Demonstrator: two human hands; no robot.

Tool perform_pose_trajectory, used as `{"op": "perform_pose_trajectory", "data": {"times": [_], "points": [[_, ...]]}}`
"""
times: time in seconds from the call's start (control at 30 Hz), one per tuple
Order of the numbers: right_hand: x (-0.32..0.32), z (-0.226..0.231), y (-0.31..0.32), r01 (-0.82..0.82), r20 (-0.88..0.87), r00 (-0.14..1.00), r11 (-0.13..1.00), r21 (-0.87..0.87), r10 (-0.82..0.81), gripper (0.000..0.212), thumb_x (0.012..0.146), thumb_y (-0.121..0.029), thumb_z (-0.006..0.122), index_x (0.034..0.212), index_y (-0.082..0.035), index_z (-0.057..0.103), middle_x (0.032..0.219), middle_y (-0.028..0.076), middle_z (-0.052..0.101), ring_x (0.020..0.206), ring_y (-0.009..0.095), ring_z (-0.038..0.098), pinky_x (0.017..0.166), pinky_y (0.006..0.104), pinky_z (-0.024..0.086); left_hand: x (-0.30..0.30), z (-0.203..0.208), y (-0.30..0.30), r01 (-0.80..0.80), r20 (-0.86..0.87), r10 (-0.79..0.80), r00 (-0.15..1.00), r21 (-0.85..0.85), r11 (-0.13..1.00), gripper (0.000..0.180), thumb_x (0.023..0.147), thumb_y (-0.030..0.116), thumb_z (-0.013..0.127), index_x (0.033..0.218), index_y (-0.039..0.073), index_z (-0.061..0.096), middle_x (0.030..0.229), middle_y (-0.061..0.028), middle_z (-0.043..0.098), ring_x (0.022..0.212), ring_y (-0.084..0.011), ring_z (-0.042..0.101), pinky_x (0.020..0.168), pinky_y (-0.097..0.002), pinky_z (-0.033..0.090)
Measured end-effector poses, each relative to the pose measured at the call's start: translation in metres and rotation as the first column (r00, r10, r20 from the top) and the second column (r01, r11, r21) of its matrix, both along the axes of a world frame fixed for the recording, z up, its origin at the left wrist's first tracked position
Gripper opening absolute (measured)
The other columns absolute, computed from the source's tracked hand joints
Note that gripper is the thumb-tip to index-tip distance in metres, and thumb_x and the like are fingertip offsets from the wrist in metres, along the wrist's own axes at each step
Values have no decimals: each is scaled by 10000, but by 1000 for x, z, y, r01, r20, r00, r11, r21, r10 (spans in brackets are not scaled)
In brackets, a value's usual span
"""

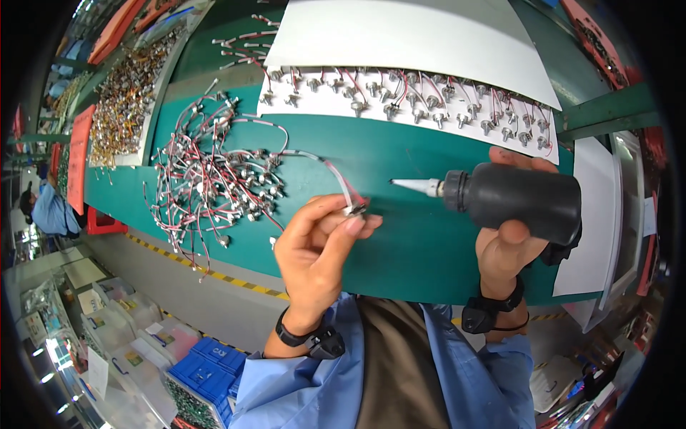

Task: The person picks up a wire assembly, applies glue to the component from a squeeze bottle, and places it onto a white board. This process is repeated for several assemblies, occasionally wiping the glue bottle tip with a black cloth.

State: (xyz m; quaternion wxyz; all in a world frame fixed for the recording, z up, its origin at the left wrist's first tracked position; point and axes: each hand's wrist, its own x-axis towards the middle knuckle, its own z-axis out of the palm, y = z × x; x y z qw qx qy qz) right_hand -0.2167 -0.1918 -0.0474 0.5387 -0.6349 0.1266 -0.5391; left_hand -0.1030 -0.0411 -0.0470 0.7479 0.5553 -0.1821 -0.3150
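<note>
Above the green bench [400, 250], left hand [318, 247] pinches a wired part [354, 209], right hand [511, 247] grips a black bottle [525, 196].

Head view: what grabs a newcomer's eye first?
Probably the black squeeze bottle in the right hand, its white nozzle pointing left at the small wired component pinched in the left hand above the green table. Next, the tangled heap of wired parts at left, and a row of similar parts laid out on a white sheet at the top.
</note>
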Motion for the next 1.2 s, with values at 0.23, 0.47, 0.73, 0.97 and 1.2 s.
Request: {"op": "perform_pose_trajectory", "data": {"times": [0.23, 0.47, 0.73, 0.97, 1.2], "points": [[-24, 12, -33, 254, -20, 967, 945, 206, -255, 668, 751, -424, 597, 1164, 37, 344, 1075, 217, 507, 953, 226, 523, 794, 292, 434, 76, 71, 4, -343, 595, 277, 754, -2, 939, 238, 787, 89, 549, 977, -52, 521, 913, -153, 580, 761, -188, 585, 672, -280, 483], [-39, 4, -60, 364, 26, 923, 891, 270, -385, 693, 765, -436, 578, 1190, 44, 316, 1086, 209, 498, 1017, 256, 491, 884, 351, 387, 222, 104, -144, -282, 794, 12, 608, 202, 938, 259, 736, 173, 621, 931, 3, 604, 799, -41, 610, 694, -94, 557, 586, -210, 432], [-45, -8, -77, 547, -98, 837, 822, 157, -538, 716, 776, -499, 523, 1219, 11, 283, 1088, 188, 486, 1049, 274, 462, 891, 362, 381, 283, -7, -351, -337, 842, -459, 285, 536, 774, 177, 709, 212, 556, 833, 147, 665, 862, -141, 610, 765, -289, 567, 701, -377, 467], [-61, -19, -88, 597, -204, 799, 789, 148, -566, 724, 791, -505, 493, 1238, 10, 252, 1123, 196, 467, 1058, 280, 458, 919, 371, 361, 242, -46, -376, -524, 775, -577, 256, 613, 591, 227, 710, 266, 559, 869, 143, 666, 1109, -153, 470, 1084, -344, 388, 857, -374, 398], [-57, -18, -90, 493, -99, 869, 827, 271, -485, 670, 826, -450, 470, 1236, 36, 258, 1187, 228, 420, 1081, 290, 445, 936, 381, 345, 269, -3, -327, -456, 802, -586, 120, 569, 685, 354, 728, 351, 488, 878, 70, 642, 923, -170, 588, 854, -282, 564, 776, -345, 447]]}}
